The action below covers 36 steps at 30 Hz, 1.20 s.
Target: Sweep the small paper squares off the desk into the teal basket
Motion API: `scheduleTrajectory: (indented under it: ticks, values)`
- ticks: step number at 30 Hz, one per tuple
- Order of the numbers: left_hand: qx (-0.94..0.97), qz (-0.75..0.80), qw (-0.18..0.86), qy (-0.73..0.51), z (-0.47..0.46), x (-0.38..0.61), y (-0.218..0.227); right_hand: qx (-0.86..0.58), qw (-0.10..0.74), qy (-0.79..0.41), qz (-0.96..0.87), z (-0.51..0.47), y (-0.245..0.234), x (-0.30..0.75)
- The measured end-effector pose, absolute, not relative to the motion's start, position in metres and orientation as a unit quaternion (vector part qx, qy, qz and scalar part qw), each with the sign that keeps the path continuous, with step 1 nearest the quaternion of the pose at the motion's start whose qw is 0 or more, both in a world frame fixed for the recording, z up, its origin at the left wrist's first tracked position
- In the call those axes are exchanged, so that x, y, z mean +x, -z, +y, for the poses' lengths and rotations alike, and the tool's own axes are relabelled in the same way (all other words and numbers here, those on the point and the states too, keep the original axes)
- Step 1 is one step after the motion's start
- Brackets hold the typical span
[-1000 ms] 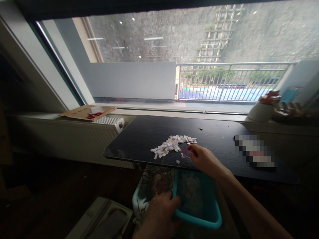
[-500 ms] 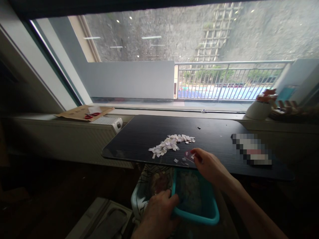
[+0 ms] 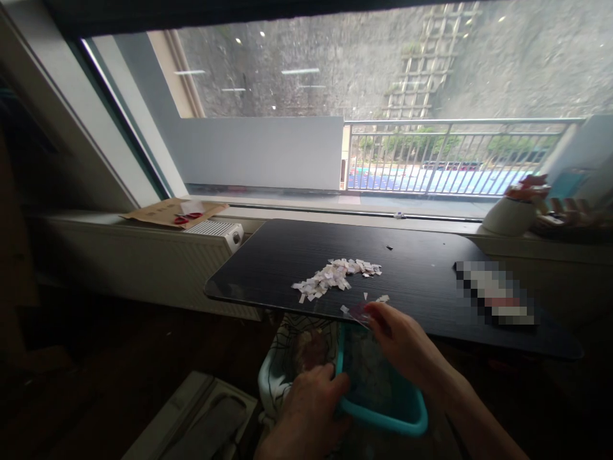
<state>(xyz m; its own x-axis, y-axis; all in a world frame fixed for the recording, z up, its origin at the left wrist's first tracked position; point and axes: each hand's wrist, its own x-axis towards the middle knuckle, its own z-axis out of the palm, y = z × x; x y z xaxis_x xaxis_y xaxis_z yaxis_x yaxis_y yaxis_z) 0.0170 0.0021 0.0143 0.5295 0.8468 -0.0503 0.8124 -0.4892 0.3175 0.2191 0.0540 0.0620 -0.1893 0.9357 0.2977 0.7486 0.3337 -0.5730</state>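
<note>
My left hand is closed on the left rim of a teal plastic bin, which is tucked under the table's front edge and has pale scraps in the bottom. In the fingers of my right hand is a thin, see-through pinkish plastic piece, held low at the edge of the black table. Behind it, a heap of small white paper pieces spreads across the tabletop. A few loose paper bits lie close to my right fingers.
A blurred-out flat object lies on the table's right side. Left of the table is a radiator, with a brown paper envelope and red-handled scissors above it. A lined basket stands beside the bin. A white pot sits on the sill.
My right hand has moved slightly down toward the table's front edge with the plastic piece. Loose paper bits now show behind it. My left hand stays on the bin; the view has shifted a little.
</note>
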Motion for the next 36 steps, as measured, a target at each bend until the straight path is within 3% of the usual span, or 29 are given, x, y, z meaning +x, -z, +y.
scheduleTrajectory:
  ticks: [7,20,23,27,36]
  values:
    - [0.862,0.481,0.151,-0.048,0.002,0.018,-0.015,-0.568,0.322,-0.132,-0.746,0.061,-0.060,0.209]
    - [0.861,0.482,0.155,-0.054,0.003,0.017,-0.013,-0.514,0.339,-0.207,-0.761,0.060,-0.059,0.212]
    - [0.857,0.487,0.159,-0.048,0.004,0.017,-0.014,-0.574,0.363,-0.151,-0.718,0.072,-0.060,0.245]
    - [0.852,0.496,0.162,-0.041,0.005,0.017,-0.015,-0.616,0.357,-0.096,-0.695,0.086,-0.055,0.286]
    - [0.850,0.500,0.160,-0.052,0.005,0.018,-0.015,-0.534,0.322,-0.149,-0.767,0.054,-0.055,0.292]
